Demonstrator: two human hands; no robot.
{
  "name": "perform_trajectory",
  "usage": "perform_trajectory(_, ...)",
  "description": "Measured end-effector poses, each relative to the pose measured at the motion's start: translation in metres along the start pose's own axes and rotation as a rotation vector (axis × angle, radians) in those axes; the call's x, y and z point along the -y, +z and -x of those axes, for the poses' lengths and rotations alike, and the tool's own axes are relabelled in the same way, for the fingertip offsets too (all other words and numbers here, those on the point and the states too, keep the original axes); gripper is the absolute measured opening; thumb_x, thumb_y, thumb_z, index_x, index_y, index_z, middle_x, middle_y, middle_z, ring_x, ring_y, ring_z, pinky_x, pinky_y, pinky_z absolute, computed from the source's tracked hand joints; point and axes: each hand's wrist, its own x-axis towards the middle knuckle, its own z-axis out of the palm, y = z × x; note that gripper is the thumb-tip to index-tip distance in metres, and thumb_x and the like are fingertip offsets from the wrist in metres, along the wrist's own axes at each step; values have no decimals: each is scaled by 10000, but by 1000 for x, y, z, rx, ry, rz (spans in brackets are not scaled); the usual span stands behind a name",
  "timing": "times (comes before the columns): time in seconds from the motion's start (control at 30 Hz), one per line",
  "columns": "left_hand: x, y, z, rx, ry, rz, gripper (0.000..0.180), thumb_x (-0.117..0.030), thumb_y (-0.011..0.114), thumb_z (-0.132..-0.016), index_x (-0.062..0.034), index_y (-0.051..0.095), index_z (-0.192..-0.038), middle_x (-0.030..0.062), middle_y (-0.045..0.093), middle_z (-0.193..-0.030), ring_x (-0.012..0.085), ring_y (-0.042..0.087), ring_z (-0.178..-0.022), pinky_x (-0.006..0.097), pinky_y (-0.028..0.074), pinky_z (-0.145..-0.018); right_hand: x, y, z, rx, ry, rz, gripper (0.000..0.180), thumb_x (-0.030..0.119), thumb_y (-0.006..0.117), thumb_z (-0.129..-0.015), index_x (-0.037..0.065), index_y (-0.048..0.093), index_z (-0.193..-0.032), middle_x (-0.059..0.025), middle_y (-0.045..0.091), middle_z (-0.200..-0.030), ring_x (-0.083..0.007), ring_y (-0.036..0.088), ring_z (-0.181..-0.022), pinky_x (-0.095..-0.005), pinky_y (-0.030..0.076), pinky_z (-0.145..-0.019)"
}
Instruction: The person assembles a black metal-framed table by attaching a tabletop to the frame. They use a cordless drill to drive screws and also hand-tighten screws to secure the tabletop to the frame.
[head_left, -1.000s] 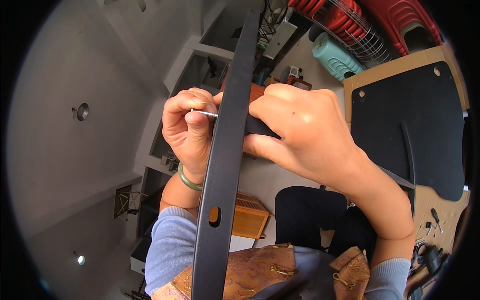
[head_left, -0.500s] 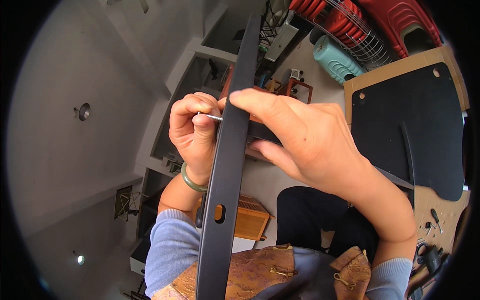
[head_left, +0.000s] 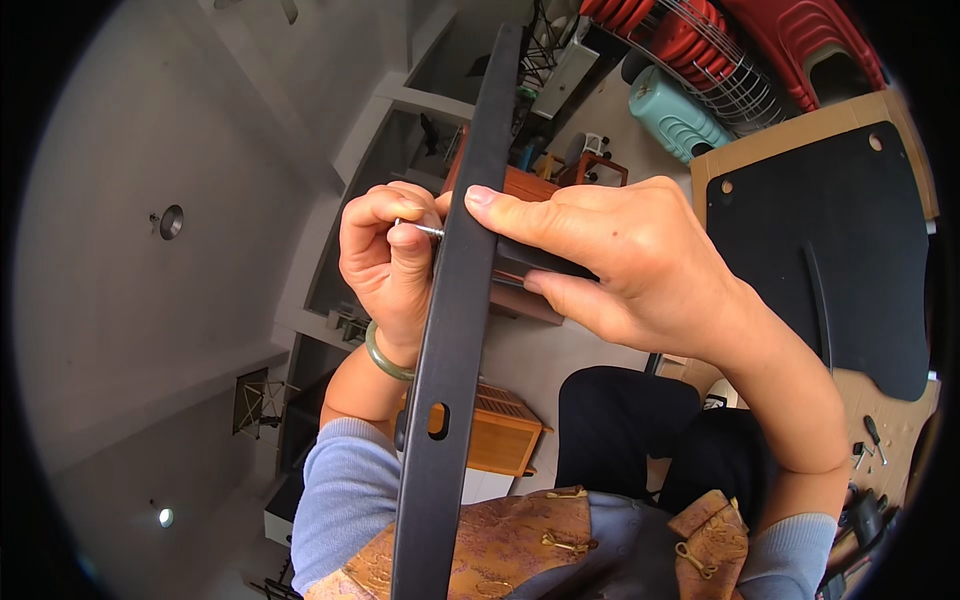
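Observation:
A long black bar (head_left: 450, 350) stands on end before me, tilted slightly, with an oval slot low on its face. My left hand (head_left: 385, 275), a green bangle at its wrist, pinches a silver screw (head_left: 428, 230) between thumb and finger. The screw's tip meets the bar's left side. From the bar's right side runs a black crosspiece (head_left: 530, 258); whether the two are fastened together I cannot tell. Closed around this crosspiece is my right hand (head_left: 645, 265), one fingertip pressing on the bar and the thumb below the crosspiece. Its other fingers are mostly hidden.
At right, a black board (head_left: 770, 240) with round holes lies on cardboard (head_left: 700, 168). A screwdriver (head_left: 874, 434) and loose hardware lie on the lower right. Farther off are a wooden cabinet (head_left: 505, 430), a teal stool (head_left: 675, 115) and red stools (head_left: 810, 40) by a wire rack.
My right hand has shifted slightly right along the crosspiece, its thumb lower and farther from the bar. My left hand keeps the screw at the same spot.

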Motion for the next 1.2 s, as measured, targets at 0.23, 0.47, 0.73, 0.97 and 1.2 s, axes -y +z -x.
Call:
perform_trajectory(0.23, 1, 2, 0, -43, 35, -73, 221, -201, 642, -876, -44, 500, -939, 31, 521, -791, 106, 486, -727, 268, 493, -710, 4, -1, 0, 16, 16, 49, 609, 30, 714, -631, 95, 580, -1221, -86, 600, -703, -227, 583, -588, -311, 448, -508)
perform_trajectory(0.47, 5, -3, -1, -12, 121, -67, 178, -156, 628, -885, -35, 514, -950, 51, 541, -810, 99, 506, -704, 264, 512, -707, 10, -6, -1, 62, 37, 50, 560, 66, 697, -690, 117, 551, -1229, -66, 592, -689, -236, 601, -608, -344, 446, -497)
perform_trajectory(0.73, 9, -1, 3, -38, 229, -97, 138, -123, 602, -898, -39, 504, -947, 50, 528, -796, 113, 510, -710, 363, 541, -790, 10, 0, -1, 12, 21, -4, 605, 33, 706, -653, 100, 563, -1237, -82, 582, -689, -234, 574, -584, -322, 442, -512)
perform_trajectory(0.97, 6, 1, 0, -47, 166, -113, 170, -173, 605, -896, -43, 508, -948, 43, 529, -792, 117, 508, -714, 371, 541, -790, 7, -2, 0, -2, 12, 17, 628, 33, 721, -630, 95, 570, -1237, -99, 604, -723, -233, 581, -597, -312, 450, -522)
perform_trajectory(1.2, 3, -6, -1, 27, 91, -52, 181, -174, 607, -895, -37, 501, -946, 48, 524, -806, 116, 499, -719, 366, 544, -770, 6, 0, 1, 10, -12, 27, 588, 55, 712, -664, 109, 553, -1228, -71, 598, -706, -227, 598, -612, -329, 452, -503)
